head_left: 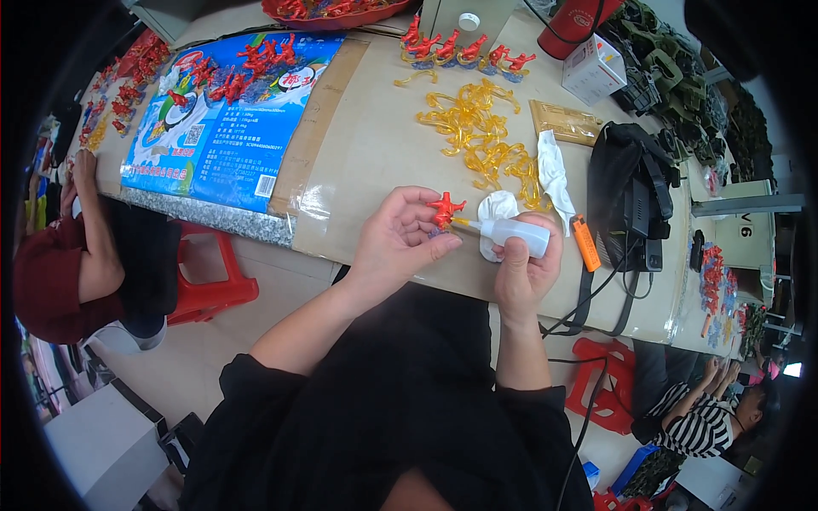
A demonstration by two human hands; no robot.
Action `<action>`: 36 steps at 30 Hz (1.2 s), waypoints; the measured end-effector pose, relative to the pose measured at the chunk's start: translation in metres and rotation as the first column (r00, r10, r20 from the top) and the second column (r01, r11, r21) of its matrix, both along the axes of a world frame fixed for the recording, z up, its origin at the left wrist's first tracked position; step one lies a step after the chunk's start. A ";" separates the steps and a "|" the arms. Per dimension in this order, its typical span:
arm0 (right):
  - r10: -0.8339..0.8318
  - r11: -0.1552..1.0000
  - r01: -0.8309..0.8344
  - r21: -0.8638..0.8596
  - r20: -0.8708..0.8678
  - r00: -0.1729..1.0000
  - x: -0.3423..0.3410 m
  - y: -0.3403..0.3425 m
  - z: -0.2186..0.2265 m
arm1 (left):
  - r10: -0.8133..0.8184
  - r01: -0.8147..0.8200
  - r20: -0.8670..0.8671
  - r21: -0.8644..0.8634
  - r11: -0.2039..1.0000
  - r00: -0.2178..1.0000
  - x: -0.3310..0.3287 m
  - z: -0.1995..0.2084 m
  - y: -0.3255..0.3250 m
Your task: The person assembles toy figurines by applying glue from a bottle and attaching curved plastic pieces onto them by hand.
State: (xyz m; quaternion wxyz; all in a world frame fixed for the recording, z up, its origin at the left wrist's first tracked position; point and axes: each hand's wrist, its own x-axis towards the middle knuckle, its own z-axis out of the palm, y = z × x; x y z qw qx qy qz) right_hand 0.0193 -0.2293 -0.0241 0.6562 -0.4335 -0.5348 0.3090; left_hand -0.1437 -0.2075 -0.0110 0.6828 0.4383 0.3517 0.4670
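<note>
You hold a small red figure on a bluish base in your left hand, above the near part of the counter. The piece sits at the fingertips, between the curled fingers and the extended thumb, its red limbs pointing up and to the right. Your right hand grips a translucent white squeeze bottle, thumb pressed along the near side and fingers wrapped behind. The bottle lies tilted nearly level, its narrow nozzle aimed left at the figure; whether the tip touches it is too small to tell.

Your left forearm slants up and rightward from a black sleeve, palm turned toward the bottle. Your right forearm rises almost straight, wrist just beyond the counter's near edge, so that the two hands face each other, close together.

A crumpled white tissue lies just behind the bottle. Beyond it spreads a loose pile of amber, see-through curved pieces, with a row of red figures farther back. An orange object rests to the right of your right hand.
</note>
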 end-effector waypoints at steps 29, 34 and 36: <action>-0.029 0.998 0.030 0.050 -0.021 0.999 -0.002 0.000 -0.001 | -0.002 0.002 0.011 -0.034 0.999 1.000 0.000 0.001 0.000; -0.031 0.999 0.029 0.025 0.069 0.997 0.000 -0.001 -0.003 | 0.002 -0.002 0.013 -0.030 1.000 1.000 -0.001 0.000 0.000; -0.035 0.998 0.030 0.048 0.104 0.994 0.001 0.000 -0.003 | 0.001 0.000 0.015 -0.028 1.000 1.000 0.000 0.000 0.000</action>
